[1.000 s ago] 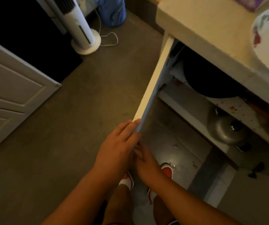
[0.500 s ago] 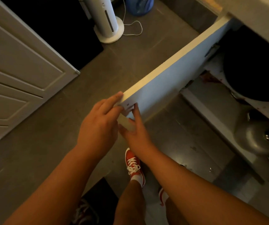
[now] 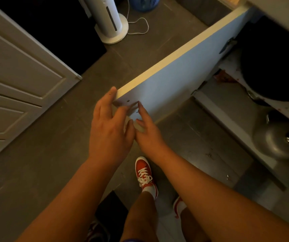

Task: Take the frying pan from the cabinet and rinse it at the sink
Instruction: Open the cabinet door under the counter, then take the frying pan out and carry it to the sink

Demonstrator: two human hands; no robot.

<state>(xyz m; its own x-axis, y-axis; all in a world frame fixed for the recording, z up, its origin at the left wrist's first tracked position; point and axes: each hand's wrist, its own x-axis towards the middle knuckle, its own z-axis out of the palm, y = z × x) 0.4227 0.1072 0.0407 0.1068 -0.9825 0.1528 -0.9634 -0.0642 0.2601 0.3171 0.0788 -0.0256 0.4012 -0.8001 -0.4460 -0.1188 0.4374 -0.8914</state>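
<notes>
The white cabinet door stands swung wide open under the counter. Inside, on the upper shelf at the right, lies a large black round pan; its handle is hidden. My left hand is at the door's free corner, fingers spread, fingertips touching the edge. My right hand is just beside it on the door's inner face, fingers loose and apart. Neither hand holds anything.
A grey metal lid with a knob sits on the lower shelf. A white tower fan with its cord stands on the floor beyond the door. A panelled white door is at the left. My red shoes are below.
The cabinet door has swung further open to the left. Both hands went with its edge and have now loosened, fingers spreading off the door.
</notes>
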